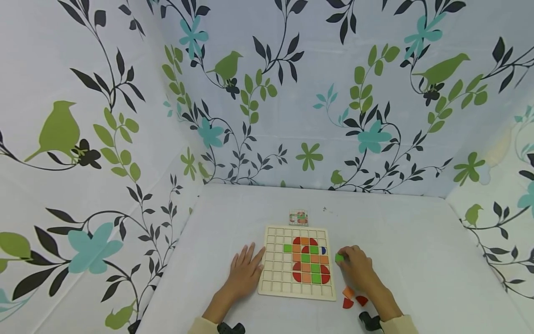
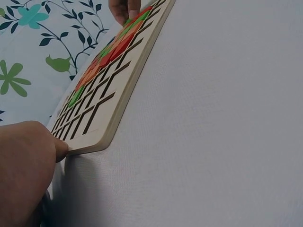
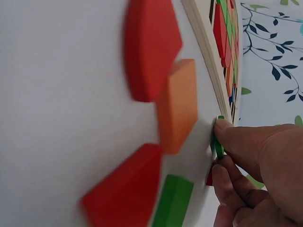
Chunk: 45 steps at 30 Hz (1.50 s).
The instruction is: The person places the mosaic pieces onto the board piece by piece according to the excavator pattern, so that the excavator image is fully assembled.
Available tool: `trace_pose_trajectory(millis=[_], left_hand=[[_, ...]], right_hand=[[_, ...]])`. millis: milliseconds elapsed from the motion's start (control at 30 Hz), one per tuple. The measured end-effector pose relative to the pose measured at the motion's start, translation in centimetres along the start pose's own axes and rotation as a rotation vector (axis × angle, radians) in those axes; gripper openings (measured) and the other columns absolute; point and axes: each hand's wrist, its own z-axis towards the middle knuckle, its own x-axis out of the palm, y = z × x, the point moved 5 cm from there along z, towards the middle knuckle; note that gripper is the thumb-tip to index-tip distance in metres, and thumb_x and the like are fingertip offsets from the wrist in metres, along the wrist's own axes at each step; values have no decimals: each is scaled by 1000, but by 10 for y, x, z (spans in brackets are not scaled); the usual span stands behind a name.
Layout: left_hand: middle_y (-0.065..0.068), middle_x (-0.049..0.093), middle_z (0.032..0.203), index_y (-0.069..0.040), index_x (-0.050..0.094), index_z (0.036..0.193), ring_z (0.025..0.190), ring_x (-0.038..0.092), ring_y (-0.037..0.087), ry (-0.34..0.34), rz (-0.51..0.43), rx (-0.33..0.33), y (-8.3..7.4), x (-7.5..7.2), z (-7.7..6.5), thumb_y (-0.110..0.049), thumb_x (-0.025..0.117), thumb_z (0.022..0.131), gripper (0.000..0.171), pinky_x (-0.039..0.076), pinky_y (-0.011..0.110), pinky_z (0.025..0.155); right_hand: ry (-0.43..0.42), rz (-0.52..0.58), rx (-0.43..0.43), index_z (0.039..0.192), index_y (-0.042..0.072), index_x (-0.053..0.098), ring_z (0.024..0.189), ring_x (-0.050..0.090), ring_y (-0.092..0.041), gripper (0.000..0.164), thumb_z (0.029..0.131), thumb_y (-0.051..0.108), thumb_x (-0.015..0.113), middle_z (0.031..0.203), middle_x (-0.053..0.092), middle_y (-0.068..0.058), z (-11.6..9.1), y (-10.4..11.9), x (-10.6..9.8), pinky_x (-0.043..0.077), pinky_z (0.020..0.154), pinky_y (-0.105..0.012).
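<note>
A square wooden grid board (image 1: 275, 260) lies on the white table, with red, orange and green pieces and one blue and white piece set in its right part. My left hand (image 1: 245, 273) rests palm down with spread fingers against the board's left side; its thumb touches the board's edge in the left wrist view. Just right of the board, my right hand (image 1: 359, 269) pinches a small green piece (image 3: 219, 146) between thumb and fingers. Nearer me lie an orange piece (image 1: 348, 292) and two red quarter-round pieces (image 1: 348, 303). The right wrist view also shows a loose green block (image 3: 173, 203).
Beyond the board's far edge lies a small pattern card (image 1: 298, 217). Cloth printed with leaves, birds and flowers (image 1: 308, 156) hangs behind the table and on both sides. A dark red piece (image 3: 209, 175) shows partly behind the right fingers.
</note>
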Motion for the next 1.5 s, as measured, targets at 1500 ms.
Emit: trace_pose_trajectory(millis=[1500], left_hand=[[20,23,174,-18,38,165,161,15,47,68,38,-12,-9,-8,0,-30,42,113,53,14,71,124]], right_hand=[[117,2,-410,103,17,76,103,58,-20,12,94,22,82,110,70,4,55,152,75,42,83,-40]])
